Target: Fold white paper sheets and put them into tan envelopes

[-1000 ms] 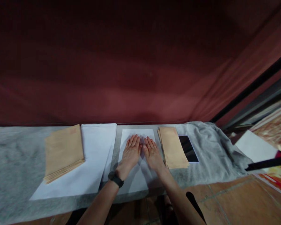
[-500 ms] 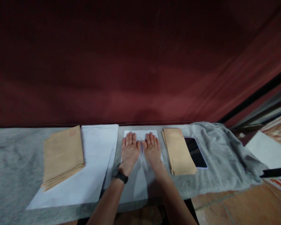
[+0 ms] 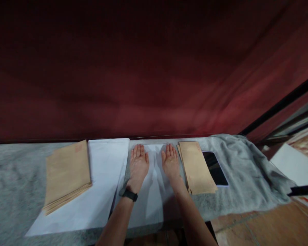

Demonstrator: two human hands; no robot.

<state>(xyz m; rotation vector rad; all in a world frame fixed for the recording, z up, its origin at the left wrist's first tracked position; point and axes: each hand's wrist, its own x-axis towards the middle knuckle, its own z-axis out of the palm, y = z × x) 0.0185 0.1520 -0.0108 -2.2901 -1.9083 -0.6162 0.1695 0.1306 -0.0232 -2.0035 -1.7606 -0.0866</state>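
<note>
A white sheet of paper (image 3: pixel 154 194) lies lengthwise in front of me, with a crease line running down it. My left hand (image 3: pixel 139 164) rests flat along its left edge, fingers stretched out and holding nothing. Along the right edge my right hand (image 3: pixel 170 164) lies flat too, its fingers straight. A dark band circles my left wrist. Just right of my right hand is a small stack of brown envelopes (image 3: pixel 197 167). To the left of my left hand lies a stack of larger white paper (image 3: pixel 105 171).
More brown envelopes (image 3: pixel 68 174) sit on the white stack at the left. A dark-screened phone (image 3: pixel 215 169) lies beside the right envelopes. Bunched grey cloth (image 3: pixel 246 174) covers the table's right end. A dark red curtain (image 3: pixel 154 85) hangs behind the table.
My hands have moved apart, from near the paper's middle out to its two side edges. Both stay flat. The envelopes and phone keep their places.
</note>
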